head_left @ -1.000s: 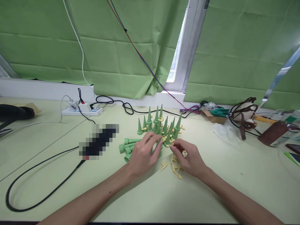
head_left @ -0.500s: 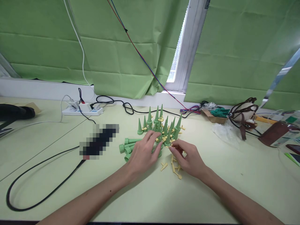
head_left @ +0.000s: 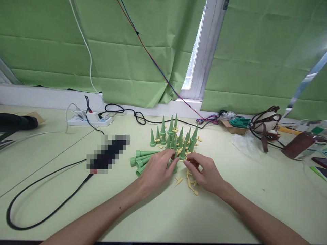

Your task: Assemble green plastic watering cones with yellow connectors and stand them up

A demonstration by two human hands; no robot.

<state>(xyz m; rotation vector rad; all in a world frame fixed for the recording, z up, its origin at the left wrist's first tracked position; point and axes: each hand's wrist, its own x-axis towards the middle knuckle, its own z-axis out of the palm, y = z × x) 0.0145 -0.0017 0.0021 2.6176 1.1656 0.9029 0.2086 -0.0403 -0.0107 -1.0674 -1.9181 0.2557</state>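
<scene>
My left hand (head_left: 159, 167) is closed around a green plastic cone-shaped spike (head_left: 175, 156), thumb and forefinger on it; the palm covers part of the pile behind. Beside it, my right hand (head_left: 205, 169) pinches a small pale-yellow plastic valve piece (head_left: 186, 159), partly hidden by the fingertips. Several green spikes stand upright with yellow pieces fitted at their bases, such as the spike (head_left: 163, 127) at the back. More green spikes (head_left: 146, 153) lie on their sides left of my left hand. Loose yellow T-shaped pieces (head_left: 179, 181) lie on the table between and below my hands.
A blurred dark object (head_left: 109, 153) with a looping black cable (head_left: 38, 183) lies at left. Behind it sits a white power strip (head_left: 74, 120). Toward the right are a clear plastic bag (head_left: 246, 146), a small cardboard box (head_left: 233, 126) and a dark red bottle (head_left: 296, 146).
My left fingers have dropped a little and drawn together at the green spike, uncovering more standing spikes behind. My right hand has barely shifted, still pinching the yellow piece.
</scene>
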